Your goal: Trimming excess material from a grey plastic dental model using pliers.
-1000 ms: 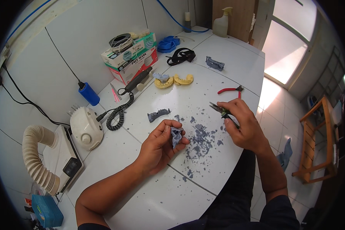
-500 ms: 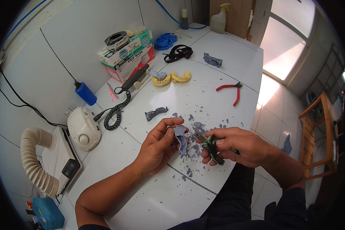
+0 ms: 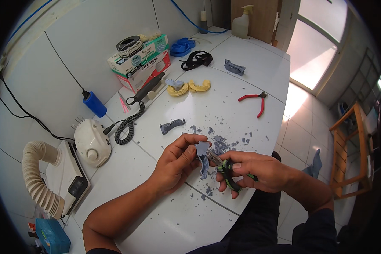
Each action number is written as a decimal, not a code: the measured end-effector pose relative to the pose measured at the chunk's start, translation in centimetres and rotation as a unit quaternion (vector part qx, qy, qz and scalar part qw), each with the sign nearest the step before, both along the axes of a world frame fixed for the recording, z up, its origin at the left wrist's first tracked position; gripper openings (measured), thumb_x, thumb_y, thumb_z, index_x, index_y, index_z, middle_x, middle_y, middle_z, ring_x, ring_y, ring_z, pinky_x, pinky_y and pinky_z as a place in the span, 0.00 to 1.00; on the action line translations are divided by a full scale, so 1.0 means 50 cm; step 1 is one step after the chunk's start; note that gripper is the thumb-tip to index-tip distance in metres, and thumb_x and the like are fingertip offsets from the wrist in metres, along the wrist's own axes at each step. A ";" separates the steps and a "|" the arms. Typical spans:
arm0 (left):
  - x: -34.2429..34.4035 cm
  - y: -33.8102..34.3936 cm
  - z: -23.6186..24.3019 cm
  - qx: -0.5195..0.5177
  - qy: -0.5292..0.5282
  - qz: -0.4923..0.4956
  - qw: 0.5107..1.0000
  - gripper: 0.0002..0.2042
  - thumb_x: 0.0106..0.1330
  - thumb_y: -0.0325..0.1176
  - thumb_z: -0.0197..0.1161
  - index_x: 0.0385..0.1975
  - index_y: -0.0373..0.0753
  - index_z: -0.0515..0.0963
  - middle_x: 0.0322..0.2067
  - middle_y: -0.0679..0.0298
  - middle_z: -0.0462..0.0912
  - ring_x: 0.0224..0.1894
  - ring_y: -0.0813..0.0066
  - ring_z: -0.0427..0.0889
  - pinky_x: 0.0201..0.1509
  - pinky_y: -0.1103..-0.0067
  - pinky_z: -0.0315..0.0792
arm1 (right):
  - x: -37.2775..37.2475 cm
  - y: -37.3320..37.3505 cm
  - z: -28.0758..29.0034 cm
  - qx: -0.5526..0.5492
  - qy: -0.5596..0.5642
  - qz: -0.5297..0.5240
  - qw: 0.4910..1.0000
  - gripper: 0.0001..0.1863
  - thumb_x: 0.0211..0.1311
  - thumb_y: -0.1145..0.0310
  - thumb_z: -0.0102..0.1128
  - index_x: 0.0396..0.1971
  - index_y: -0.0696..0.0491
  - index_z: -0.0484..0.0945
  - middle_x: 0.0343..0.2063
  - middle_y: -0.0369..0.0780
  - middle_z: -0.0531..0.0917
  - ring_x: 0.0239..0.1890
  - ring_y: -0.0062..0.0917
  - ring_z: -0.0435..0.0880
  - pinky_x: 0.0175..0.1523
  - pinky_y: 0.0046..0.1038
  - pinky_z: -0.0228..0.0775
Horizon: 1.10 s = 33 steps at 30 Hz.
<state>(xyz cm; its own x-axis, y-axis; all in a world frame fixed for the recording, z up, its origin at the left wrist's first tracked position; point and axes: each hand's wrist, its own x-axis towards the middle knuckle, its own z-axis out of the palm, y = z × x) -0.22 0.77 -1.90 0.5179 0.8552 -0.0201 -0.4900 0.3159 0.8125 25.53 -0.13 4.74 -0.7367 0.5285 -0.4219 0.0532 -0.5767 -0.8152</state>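
Between the thumb and fingers of my left hand (image 3: 173, 163) is a curved blue-grey dental mould piece (image 3: 203, 149), held up over the table. My right hand (image 3: 264, 172) is wrapped round black-and-green pliers (image 3: 229, 178). Their jaws meet the right edge of the piece, but I cannot tell whether they bite into it. Small blue-grey crumbs (image 3: 220, 145) lie scattered beneath and beyond both hands. Past my left hand rests another curved blue-grey piece (image 3: 172, 126).
Yellow dental casts (image 3: 200, 85), red-handled cutters (image 3: 260, 101) and a grey block (image 3: 234, 67) lie farther back. To the left are a corded handpiece (image 3: 147, 88), a white control unit (image 3: 92, 142) and a hose machine (image 3: 42, 169). Mask boxes (image 3: 144, 70) stand by the wall.
My right hand has moved the pliers slightly left and down, bringing their jaws up to the piece. The mould piece in my left hand has shifted a little down and right.
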 end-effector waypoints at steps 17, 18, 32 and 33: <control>0.008 -0.001 -0.003 0.031 0.032 0.041 0.998 0.20 0.72 0.33 0.66 0.61 0.41 0.71 0.60 0.55 0.78 0.60 0.70 0.79 0.65 0.68 0.74 | -0.008 -0.015 -0.042 0.019 0.063 -0.045 0.997 0.26 0.77 0.64 0.40 0.68 0.63 0.58 0.51 0.52 0.78 0.54 0.38 0.80 0.52 0.38 0.75; 0.009 -0.001 -0.005 0.059 0.031 0.035 0.997 0.22 0.71 0.31 0.68 0.62 0.41 0.70 0.60 0.53 0.78 0.61 0.69 0.78 0.66 0.69 0.74 | -0.009 -0.017 -0.046 0.048 0.055 -0.054 0.996 0.26 0.77 0.64 0.41 0.68 0.63 0.58 0.50 0.52 0.78 0.54 0.38 0.81 0.52 0.38 0.75; 0.009 -0.003 0.002 -0.023 0.032 0.021 0.999 0.22 0.72 0.28 0.65 0.63 0.38 0.69 0.60 0.50 0.77 0.63 0.62 0.78 0.70 0.66 0.73 | -0.008 -0.019 -0.052 -0.085 0.175 -0.076 0.978 0.24 0.81 0.62 0.34 0.66 0.62 0.58 0.50 0.55 0.78 0.54 0.45 0.82 0.53 0.46 0.77; 0.008 -0.004 0.002 -0.020 0.032 0.021 0.999 0.22 0.72 0.28 0.65 0.63 0.38 0.69 0.60 0.50 0.77 0.63 0.62 0.78 0.70 0.66 0.73 | -0.008 -0.019 -0.044 -0.082 0.157 -0.073 0.981 0.24 0.81 0.62 0.34 0.67 0.62 0.58 0.50 0.55 0.78 0.54 0.45 0.82 0.53 0.46 0.77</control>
<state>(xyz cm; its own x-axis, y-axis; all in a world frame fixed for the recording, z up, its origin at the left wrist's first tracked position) 0.20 0.58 -1.80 0.4788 0.8737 -0.0867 -0.4501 0.3290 0.8302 25.15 -1.07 2.52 -0.7656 0.5822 -0.2737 -0.2791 -0.6840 -0.6740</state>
